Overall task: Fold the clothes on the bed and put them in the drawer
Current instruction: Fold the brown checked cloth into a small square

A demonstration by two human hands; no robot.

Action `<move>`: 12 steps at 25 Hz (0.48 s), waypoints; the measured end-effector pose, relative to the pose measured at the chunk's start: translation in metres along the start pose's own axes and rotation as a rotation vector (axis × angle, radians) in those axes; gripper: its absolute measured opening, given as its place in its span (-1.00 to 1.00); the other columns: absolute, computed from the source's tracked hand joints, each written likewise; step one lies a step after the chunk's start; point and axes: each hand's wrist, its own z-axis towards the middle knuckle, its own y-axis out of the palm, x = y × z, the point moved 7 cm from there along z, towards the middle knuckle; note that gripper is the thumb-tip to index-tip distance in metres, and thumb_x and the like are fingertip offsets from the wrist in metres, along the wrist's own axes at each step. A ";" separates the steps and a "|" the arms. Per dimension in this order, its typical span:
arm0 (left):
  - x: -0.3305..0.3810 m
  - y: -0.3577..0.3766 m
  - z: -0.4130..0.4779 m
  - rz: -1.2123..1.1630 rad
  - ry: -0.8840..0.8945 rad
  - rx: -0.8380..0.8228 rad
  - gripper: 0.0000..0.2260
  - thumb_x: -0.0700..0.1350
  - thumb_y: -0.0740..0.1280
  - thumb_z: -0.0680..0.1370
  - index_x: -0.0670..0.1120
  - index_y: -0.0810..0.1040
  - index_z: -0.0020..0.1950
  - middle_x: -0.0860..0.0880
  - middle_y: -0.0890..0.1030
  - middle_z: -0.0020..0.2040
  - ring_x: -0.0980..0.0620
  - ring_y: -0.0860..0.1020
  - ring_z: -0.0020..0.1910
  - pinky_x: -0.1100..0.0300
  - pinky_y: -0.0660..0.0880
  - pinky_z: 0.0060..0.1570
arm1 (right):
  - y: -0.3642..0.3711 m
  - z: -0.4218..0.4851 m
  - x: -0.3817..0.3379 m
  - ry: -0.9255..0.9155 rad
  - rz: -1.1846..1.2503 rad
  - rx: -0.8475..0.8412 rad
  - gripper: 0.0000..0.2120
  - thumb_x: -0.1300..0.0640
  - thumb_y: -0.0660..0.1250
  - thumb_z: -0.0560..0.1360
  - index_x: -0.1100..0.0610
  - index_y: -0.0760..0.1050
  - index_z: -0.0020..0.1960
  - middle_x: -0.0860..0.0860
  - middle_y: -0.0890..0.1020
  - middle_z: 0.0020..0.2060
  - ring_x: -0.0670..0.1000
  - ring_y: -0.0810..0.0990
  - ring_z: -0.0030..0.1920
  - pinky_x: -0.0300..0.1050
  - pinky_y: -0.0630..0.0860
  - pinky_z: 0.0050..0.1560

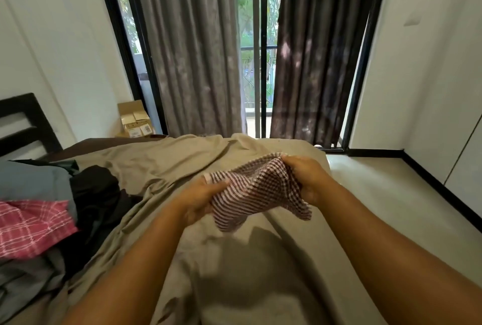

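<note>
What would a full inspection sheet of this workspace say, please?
Surface: bed sheet, beige and rumpled.
Job's things: checked cloth, bunched, held above the sheet; pink checked garment, black garment and grey-blue garment heaped at the left.
Clutter: cardboard box beyond the bed, by the curtain.
Hands: left hand and right hand each grip one end of the checked cloth.
Cables: nothing seen.
Surroundings: grey curtains, parted over a glazed door; dark headboard at the left.
</note>
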 end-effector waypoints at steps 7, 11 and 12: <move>0.050 -0.037 -0.005 -0.010 0.040 -0.026 -0.48 -0.18 0.48 0.47 -0.03 0.48 0.43 -0.14 0.61 0.30 -0.21 0.56 0.28 -0.23 0.50 0.28 | -0.003 0.006 -0.029 -0.061 0.067 0.038 -0.74 0.07 0.26 0.67 0.20 0.60 0.21 0.14 0.74 0.03 0.11 0.71 0.05 0.04 0.64 -0.01; 0.071 -0.055 -0.010 -0.080 0.084 0.168 -0.70 -0.11 0.39 0.58 -0.18 0.57 0.28 -0.16 0.69 0.12 -0.09 0.66 0.07 0.03 0.63 -0.07 | -0.014 0.001 -0.046 -0.176 -0.031 0.108 -0.83 0.15 0.34 0.62 0.20 0.61 0.14 0.14 0.72 0.04 0.08 0.68 0.03 0.02 0.62 0.02; 0.078 -0.057 -0.011 -0.136 0.116 0.206 -0.75 -0.12 0.37 0.59 -0.18 0.58 0.24 -0.15 0.70 0.08 -0.06 0.67 0.01 0.07 0.62 -0.14 | -0.013 0.001 -0.049 -0.184 -0.007 0.073 -0.83 0.20 0.34 0.62 0.23 0.59 0.17 0.18 0.70 0.09 0.07 0.68 0.00 0.05 0.62 0.06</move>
